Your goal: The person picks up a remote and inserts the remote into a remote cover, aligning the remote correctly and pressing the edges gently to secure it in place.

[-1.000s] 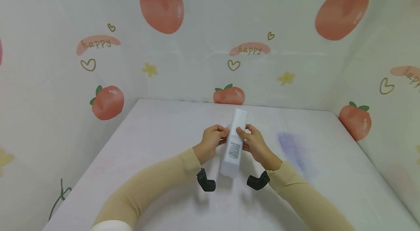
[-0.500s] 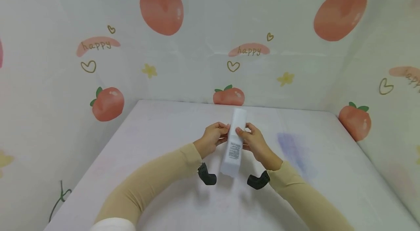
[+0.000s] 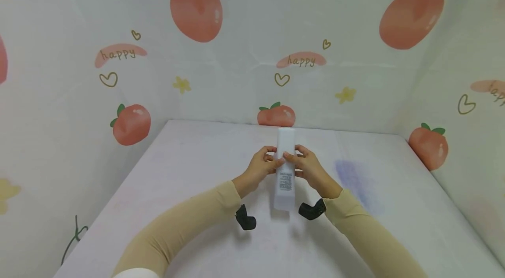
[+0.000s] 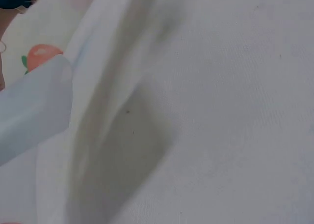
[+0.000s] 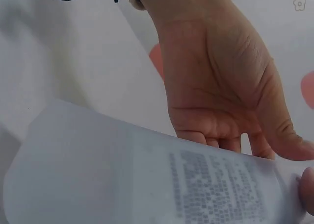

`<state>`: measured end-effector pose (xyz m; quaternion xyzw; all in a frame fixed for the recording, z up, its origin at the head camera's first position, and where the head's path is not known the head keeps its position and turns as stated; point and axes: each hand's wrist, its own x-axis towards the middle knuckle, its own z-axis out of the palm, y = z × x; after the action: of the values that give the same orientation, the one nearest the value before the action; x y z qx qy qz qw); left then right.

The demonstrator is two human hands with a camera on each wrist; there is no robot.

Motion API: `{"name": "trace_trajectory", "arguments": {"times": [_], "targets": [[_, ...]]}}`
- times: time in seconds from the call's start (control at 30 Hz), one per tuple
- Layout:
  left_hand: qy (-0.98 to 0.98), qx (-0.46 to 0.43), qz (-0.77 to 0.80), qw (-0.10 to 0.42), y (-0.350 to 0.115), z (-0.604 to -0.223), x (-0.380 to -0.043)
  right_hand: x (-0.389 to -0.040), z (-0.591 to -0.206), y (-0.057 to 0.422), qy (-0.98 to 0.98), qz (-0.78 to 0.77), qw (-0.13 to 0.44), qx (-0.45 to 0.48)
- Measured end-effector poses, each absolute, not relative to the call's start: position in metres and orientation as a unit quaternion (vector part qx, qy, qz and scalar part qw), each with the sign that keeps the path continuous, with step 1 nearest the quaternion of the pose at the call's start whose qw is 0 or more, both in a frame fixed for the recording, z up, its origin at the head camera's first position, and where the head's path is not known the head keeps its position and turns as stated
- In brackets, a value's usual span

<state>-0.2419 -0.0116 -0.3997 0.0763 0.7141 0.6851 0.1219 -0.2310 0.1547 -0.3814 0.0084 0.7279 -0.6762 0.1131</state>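
Observation:
A long, narrow white box (image 3: 285, 194) with a dark printed block of text stands nearly vertical in the head view, held between both hands. My left hand (image 3: 258, 168) grips its left side, thumb across the front face and fingers toward the back. From the right, my right hand (image 3: 311, 166) holds it too, its thumb near the left thumb. In the right wrist view the box's frosted surface (image 5: 98, 155) covers the fingertips of the right hand (image 5: 216, 82). The left wrist view catches only the plain lower end of the box (image 4: 37, 109).
A white-covered table (image 3: 205, 146) lies beneath, with a purple smudge (image 3: 355, 181) at the right. Behind it hangs a white curtain (image 3: 236, 15) printed with peaches. Black wrist cameras (image 3: 246, 219) jut below both wrists. A dark green cord (image 3: 75, 238) shows at the left edge.
The box has turned from a slight slant to almost straight, its lower end shifting right. The left thumb has moved onto the front face. The right hand has stayed on the box.

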Motion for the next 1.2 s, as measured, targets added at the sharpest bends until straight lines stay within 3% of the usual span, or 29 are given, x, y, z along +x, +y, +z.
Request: {"name": "trace_trajectory", "arguments": {"times": [0.23, 0.57, 0.8, 1.0, 1.2], "targets": [[0.743, 0.085, 0.652, 0.125, -0.011, -0.399, -0.237, -0.227, -0.382, 0.156, 0.728, -0.671, 0.137, -0.023], [0.705, 0.039, 0.696, 0.127, -0.013, -0.4, -0.247, -0.222, -0.395, 0.159, 0.65, -0.743, 0.158, 0.016], [0.707, 0.04, 0.696, 0.122, -0.012, -0.4, -0.247, -0.216, -0.405, 0.145, 0.558, -0.821, 0.111, 0.051], [0.716, 0.051, 0.681, 0.144, -0.014, -0.398, -0.248, -0.214, -0.406, 0.135, 0.539, -0.832, 0.069, 0.115], [0.734, 0.052, 0.654, 0.174, -0.017, -0.388, -0.251, -0.221, -0.394, 0.136, 0.551, -0.824, 0.063, 0.119]]}}
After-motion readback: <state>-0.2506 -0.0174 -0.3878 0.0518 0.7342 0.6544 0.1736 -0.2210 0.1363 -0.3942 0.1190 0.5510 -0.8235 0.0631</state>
